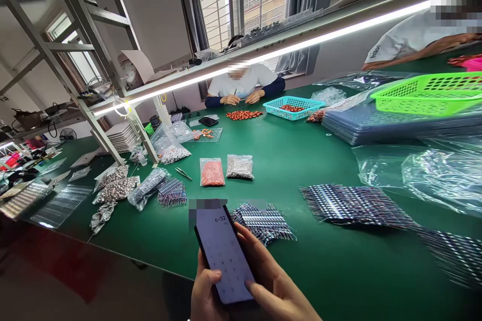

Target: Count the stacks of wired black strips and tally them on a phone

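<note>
Both hands meet at the bottom centre of the frame around a smartphone [224,251], a slim dark slab with rounded corners tilted up and to the left. Its pale lit screen shows a calculator keypad and the figures 6×32. The left hand [205,293] has its grip closed on the lower left edge, thumb laid flat on the glass. The right hand [280,288] has its grip closed on the right side, fingers curled up behind the phone and thumb resting on the lower right of the screen. The phone is held over the near edge of the bench [301,160], not touching it.

That bench is by far the largest thing, a long surface covered in a smooth matt green mat that runs to the far end, where a seated person [244,83] leans over a patch of small red pieces. At centre right lies a broad stack of bluish translucent sheets [395,125], with a lime-green perforated plastic basket [429,93] on top. Below it, crinkled clear plastic bags [433,173] catch the light. A wide fan of striped, bristly strips [354,205] spreads at lower right, and a smaller bundle of the same strips [263,220] sits just beyond the phone. Farther back is a teal lattice basket [293,108]. Left of centre, side by side, lie a flat bag of orange beads [212,172] and a bag of silver beads [240,166], with thin metal tweezers [183,173] just to their left.
</note>
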